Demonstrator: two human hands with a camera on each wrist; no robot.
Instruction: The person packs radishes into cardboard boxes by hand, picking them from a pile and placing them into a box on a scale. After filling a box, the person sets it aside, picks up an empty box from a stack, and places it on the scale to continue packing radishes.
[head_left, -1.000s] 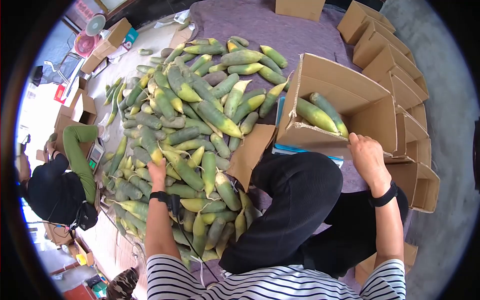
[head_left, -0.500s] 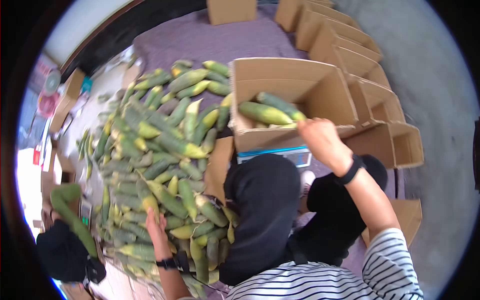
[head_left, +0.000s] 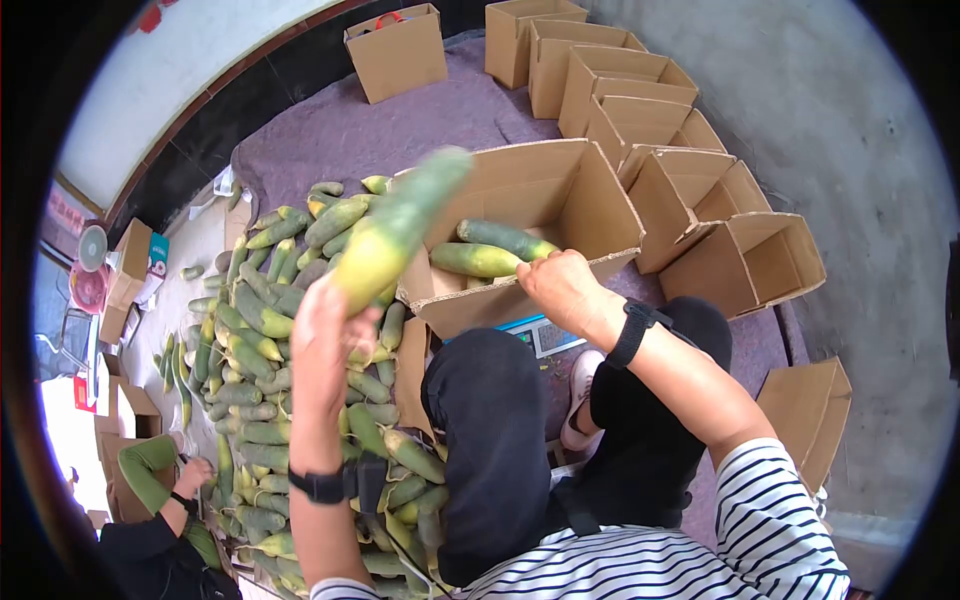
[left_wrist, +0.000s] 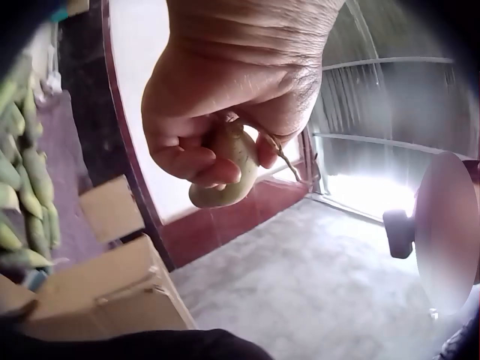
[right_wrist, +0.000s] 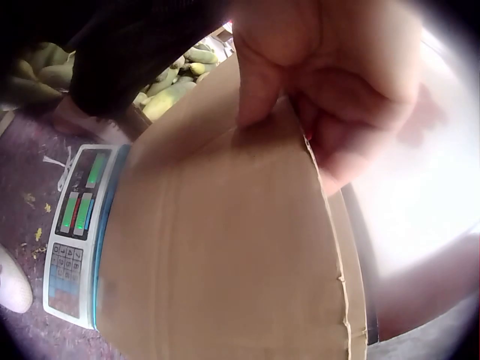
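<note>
My left hand holds a large green radish by its pale yellow-green end, raised over the near left side of an open cardboard box. The left wrist view shows my fingers curled round that radish, with a thin root hanging by the palm. My right hand grips the box's near rim; in the right wrist view the thumb lies on the outer cardboard wall and the fingers go over the edge. Green radishes lie inside the box.
Under the box stands a digital scale with lit green displays. A big pile of green radishes spreads to the left. Open cardboard boxes line the right side on a purple cloth. Another person sits at lower left.
My left hand has taken a radish from the pile and lifted it up and right to the box. My right hand stays on the box rim. The head view has swung rightward.
</note>
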